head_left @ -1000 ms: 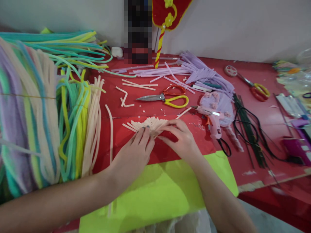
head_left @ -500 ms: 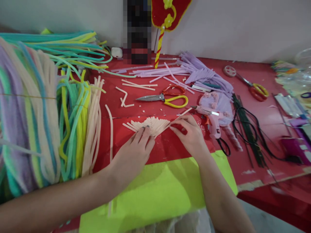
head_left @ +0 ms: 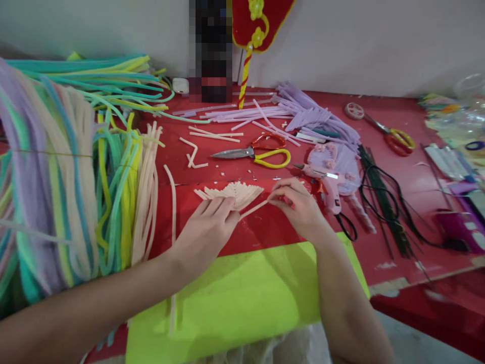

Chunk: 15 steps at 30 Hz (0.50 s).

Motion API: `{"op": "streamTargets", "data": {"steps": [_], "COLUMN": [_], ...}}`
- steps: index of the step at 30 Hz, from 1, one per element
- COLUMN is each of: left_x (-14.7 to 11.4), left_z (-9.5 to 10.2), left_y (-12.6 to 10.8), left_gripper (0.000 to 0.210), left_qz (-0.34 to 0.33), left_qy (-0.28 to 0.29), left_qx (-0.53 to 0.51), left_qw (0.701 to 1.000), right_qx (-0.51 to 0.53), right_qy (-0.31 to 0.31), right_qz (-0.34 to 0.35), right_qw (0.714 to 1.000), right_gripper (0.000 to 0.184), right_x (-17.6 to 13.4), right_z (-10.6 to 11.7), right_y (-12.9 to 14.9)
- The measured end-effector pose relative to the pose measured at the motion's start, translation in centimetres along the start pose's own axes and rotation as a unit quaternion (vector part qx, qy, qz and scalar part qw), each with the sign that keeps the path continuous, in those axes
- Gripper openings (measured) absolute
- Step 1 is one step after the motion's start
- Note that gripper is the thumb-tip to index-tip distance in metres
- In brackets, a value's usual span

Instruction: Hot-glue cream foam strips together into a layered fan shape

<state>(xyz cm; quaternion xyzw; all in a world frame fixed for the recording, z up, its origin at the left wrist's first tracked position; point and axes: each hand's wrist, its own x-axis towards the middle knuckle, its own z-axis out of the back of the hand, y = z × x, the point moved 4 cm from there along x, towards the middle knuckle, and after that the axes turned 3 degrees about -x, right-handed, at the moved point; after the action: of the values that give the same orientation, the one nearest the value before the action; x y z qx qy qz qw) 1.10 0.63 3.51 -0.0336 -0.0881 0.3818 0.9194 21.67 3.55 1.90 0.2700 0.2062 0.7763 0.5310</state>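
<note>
A fan-shaped piece of cream pipe cleaners [head_left: 238, 192] lies on the red table, its strips laid in a chevron. My left hand [head_left: 212, 220] is over its lower left part, fingers pressed together on it and thumb close to the bottom point, which is partly hidden. A single cream pipe cleaner [head_left: 254, 208] slants up from beside that thumb, a little apart from the fan's right edge. At its upper end, thumb and fingers of my right hand [head_left: 297, 207] pinch it. Beyond the fan lie scissors [head_left: 250, 152] with one red and one yellow handle.
Bundles of coloured pipe cleaners [head_left: 49, 167] crowd the left side. Purple pipe cleaners [head_left: 322, 119] lie at the back. To the right are a pink glue gun [head_left: 331, 189] on a purple fan, dark green stems [head_left: 386, 207] and more scissors [head_left: 397, 141]. A yellow-green sheet [head_left: 227, 303] covers the front edge.
The single pipe cleaner no longer sticks out past my right hand; it now stretches between both hands, lower and off the fan's right edge. My left hand has shifted slightly down and left.
</note>
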Motion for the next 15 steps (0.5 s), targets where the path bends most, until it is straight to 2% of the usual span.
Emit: {"op": "streamTargets", "data": {"steps": [4, 7, 9, 15], "left_x": [-0.1, -0.2, -0.2, -0.1], "left_z": [0.5, 0.6, 0.6, 0.7], "left_y": [-0.4, -0.5, -0.5, -0.6], "left_gripper": [0.02, 0.021, 0.022, 0.02], "left_qz": [-0.042, -0.049, -0.05, -0.055], "left_qy": [0.007, 0.012, 0.014, -0.016], "left_qx": [-0.027, -0.023, -0.022, -0.032], "left_qw": [0.999, 0.998, 0.998, 0.998], "right_qx": [0.015, 0.016, 0.018, 0.019], "right_qy": [0.033, 0.061, 0.062, 0.059], "right_qz": [0.011, 0.022, 0.053, 0.146], "right_qw": [0.999, 0.998, 0.997, 0.987], "right_gripper": [0.006, 0.018, 0.023, 0.016], "right_x": [-0.3, -0.7, -0.9, -1.0], "right_z": [0.7, 0.6, 0.2, -2.1], "right_y": [0.7, 1.8, 2.9, 5.0]}}
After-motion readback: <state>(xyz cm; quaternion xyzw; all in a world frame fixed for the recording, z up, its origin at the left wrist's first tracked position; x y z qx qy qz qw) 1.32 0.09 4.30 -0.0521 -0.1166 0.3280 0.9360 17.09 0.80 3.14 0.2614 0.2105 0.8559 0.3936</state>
